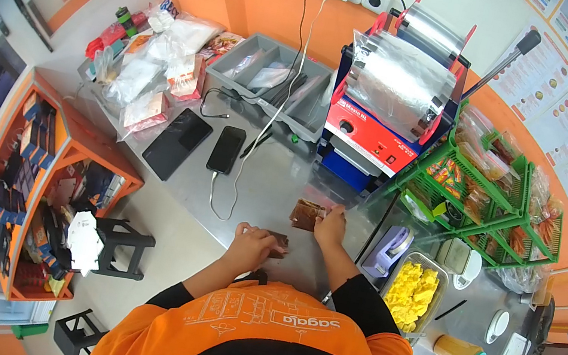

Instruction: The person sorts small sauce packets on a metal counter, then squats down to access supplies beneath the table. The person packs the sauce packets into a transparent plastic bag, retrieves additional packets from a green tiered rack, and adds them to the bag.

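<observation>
My left hand (251, 249) is closed at the front edge of the metal table (182, 194), its fingers on a small dark brown packet (279, 245). Farther right, my right hand (330, 227) pinches the right side of a clear packet with brown contents (306, 215), held just above or on the tabletop. The two packets are apart. Beyond my hands a black phone (226, 150) with a white cable and a larger black tablet-like device (177, 144) lie on the table.
A red and blue sealing machine (376, 129) stands at the back. Green baskets (475, 192), a purple tape dispenser (387, 251), a container of yellow food (412, 293) and a sauce bottle (458, 352) are on the right. A grey divided tray (243, 87) and plastic bags (161, 53) sit at the back left.
</observation>
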Action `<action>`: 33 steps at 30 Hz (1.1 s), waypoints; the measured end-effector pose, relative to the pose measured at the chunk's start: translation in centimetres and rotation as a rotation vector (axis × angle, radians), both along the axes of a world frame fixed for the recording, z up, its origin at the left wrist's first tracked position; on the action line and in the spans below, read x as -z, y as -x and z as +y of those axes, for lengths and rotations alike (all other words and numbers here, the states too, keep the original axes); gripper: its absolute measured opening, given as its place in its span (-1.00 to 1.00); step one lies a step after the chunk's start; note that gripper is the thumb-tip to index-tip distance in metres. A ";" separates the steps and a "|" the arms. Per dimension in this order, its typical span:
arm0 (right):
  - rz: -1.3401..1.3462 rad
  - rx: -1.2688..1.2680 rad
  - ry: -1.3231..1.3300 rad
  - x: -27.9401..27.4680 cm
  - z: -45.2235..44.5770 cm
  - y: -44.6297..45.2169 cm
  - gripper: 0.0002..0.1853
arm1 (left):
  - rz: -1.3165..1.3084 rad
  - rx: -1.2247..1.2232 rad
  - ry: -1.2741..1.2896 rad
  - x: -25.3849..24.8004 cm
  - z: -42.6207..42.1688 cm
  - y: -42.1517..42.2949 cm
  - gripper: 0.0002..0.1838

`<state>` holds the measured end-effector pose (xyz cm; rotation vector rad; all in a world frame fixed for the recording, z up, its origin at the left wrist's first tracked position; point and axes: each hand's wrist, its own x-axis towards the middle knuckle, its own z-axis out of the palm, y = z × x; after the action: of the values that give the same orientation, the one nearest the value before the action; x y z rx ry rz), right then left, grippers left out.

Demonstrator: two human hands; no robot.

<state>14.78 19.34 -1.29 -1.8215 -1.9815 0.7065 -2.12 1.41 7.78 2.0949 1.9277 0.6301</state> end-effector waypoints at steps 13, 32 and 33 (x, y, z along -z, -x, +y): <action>0.430 -0.741 -0.051 -4.9 -3.0 0.2 -0.87 | 0.032 -0.007 -0.170 -0.5 0.8 -1.3 -0.81; 0.786 -0.065 -0.662 -30.7 5.8 -19.9 -0.85 | -0.009 0.135 0.033 0.2 0.3 -0.3 -0.71; 0.545 0.054 -0.749 -32.4 8.9 -22.9 -0.82 | -0.018 0.107 0.004 0.0 0.2 -0.6 -0.68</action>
<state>37.67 28.20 31.12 -1.0836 -1.5251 0.3155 -1.50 1.56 7.83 2.1653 1.7914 0.6206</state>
